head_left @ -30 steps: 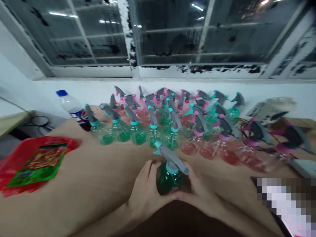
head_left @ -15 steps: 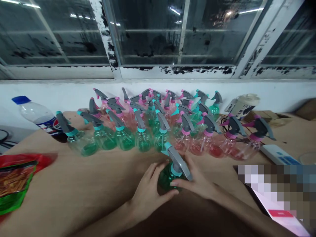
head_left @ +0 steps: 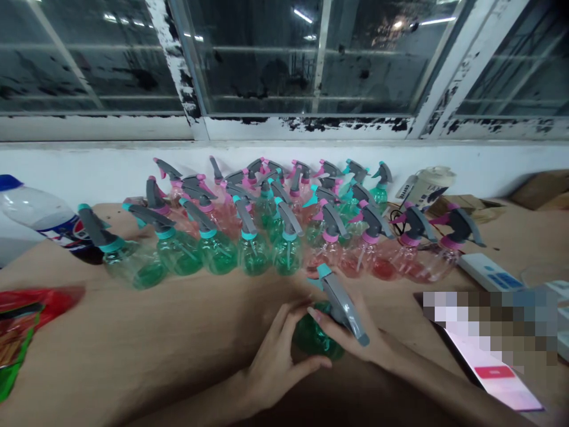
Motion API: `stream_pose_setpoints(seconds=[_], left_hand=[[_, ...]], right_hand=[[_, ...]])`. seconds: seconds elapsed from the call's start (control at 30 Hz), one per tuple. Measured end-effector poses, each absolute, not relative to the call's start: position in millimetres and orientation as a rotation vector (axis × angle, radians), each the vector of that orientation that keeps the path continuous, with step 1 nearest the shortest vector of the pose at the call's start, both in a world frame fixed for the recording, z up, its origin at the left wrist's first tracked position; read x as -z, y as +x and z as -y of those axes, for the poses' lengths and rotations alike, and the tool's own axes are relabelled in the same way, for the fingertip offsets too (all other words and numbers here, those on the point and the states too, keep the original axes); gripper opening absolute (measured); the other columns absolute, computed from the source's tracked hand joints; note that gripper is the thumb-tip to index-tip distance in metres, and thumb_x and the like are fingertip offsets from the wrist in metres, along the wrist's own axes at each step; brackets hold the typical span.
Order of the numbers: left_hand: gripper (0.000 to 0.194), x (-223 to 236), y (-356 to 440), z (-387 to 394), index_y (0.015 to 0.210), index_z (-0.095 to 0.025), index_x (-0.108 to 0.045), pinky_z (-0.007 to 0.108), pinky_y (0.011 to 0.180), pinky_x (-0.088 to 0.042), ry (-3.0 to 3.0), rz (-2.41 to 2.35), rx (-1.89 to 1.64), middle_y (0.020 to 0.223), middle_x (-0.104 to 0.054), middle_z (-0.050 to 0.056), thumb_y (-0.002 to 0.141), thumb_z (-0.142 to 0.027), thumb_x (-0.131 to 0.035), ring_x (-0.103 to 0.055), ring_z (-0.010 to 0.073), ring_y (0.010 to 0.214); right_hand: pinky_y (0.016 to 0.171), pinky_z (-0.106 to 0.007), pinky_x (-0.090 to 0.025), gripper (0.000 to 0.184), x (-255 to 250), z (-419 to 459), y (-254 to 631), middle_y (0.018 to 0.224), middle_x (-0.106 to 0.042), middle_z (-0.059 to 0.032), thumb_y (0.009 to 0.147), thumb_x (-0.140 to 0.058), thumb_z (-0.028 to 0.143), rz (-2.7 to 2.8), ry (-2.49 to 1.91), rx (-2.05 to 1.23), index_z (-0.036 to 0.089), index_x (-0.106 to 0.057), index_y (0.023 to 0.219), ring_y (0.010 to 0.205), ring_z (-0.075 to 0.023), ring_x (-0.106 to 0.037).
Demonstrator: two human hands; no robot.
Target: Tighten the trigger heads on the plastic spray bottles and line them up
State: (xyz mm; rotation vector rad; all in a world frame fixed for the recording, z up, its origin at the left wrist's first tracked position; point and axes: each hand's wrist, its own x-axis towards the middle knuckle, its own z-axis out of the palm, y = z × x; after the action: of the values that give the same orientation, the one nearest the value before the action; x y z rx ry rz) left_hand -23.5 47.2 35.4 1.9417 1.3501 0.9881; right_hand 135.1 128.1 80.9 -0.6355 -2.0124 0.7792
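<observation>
Two bare hands on one green spray bottle point(head_left: 320, 339), low in the view at the near side of the table point(head_left: 200, 314). Left hand point(head_left: 274, 359): lightly cupped round the green body, fingers along its outer and far side, thumb reaching across the near side. Right hand point(head_left: 362, 329): gripping high, thumb laid over the bottle's shoulder; the rest of its fingers go behind the spray head point(head_left: 340, 299), so their exact hold cannot be told.

Key relation: bottle lies between the palms, to the right of the left hand and to the left of the right. Long axis of the head runs aslant, teal nozzle end away from the body and toward the left hand's side, grey tail back toward the right wrist. Right hand is the nearer to the head; left is the nearer to the lower body.

Beyond both hands, well clear of the fingertips: a front row of teal-collared bottles point(head_left: 253, 255) and, farther right, pink-collared bottles point(head_left: 384, 264), more packed behind. Out from the left hand: a cola bottle point(head_left: 56, 228) and a red bag point(head_left: 53, 302). Right of the right hand: a lit screen point(head_left: 502, 379), a white device point(head_left: 489, 273) beyond it.
</observation>
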Motion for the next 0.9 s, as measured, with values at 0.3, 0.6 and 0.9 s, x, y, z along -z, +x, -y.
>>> stream_pose_setpoints(seconds=[0.3,0.6,0.9], left_hand=[[0.02,-23.4,-37.0,-59.5,0.105,-0.021,-0.054,0.039,0.093,-0.04,1.587,-1.53,-1.317,0.109,-0.059,0.007,0.094,-0.03,-0.041,-0.054,0.022,0.106],[0.012,-25.5,-34.7,-64.1,0.1,-0.022,-0.053,0.037,0.088,-0.043,1.678,-1.563,-1.223,0.102,-0.059,0.004,0.092,-0.024,-0.043,-0.055,0.0197,0.1],[0.029,-21.1,-31.4,-66.6,0.114,-0.022,-0.048,0.045,0.098,-0.037,2.018,-1.676,-0.878,0.124,-0.048,0.009,0.086,-0.015,-0.047,-0.045,0.0244,0.117]], right_hand=[[0.094,-0.04,-0.046,0.042,-84.6,-132.5,146.8,0.115,-0.06,-0.0049,0.075,-0.055,0.014,2.02,-0.639,-0.88,0.027,-0.054,0.115,0.107,-0.0242,-0.057],[0.09,-0.039,-0.049,0.051,-81.4,-130.2,146.5,0.117,-0.059,-0.0038,0.074,-0.056,0.011,2.05,-0.626,-0.949,0.03,-0.048,0.121,0.103,-0.023,-0.06],[0.088,-0.035,-0.05,0.044,-91.3,-128.2,146.5,0.106,-0.06,-0.0036,0.072,-0.057,0.01,2.069,-0.618,-0.934,0.027,-0.05,0.113,0.098,-0.0207,-0.06]])
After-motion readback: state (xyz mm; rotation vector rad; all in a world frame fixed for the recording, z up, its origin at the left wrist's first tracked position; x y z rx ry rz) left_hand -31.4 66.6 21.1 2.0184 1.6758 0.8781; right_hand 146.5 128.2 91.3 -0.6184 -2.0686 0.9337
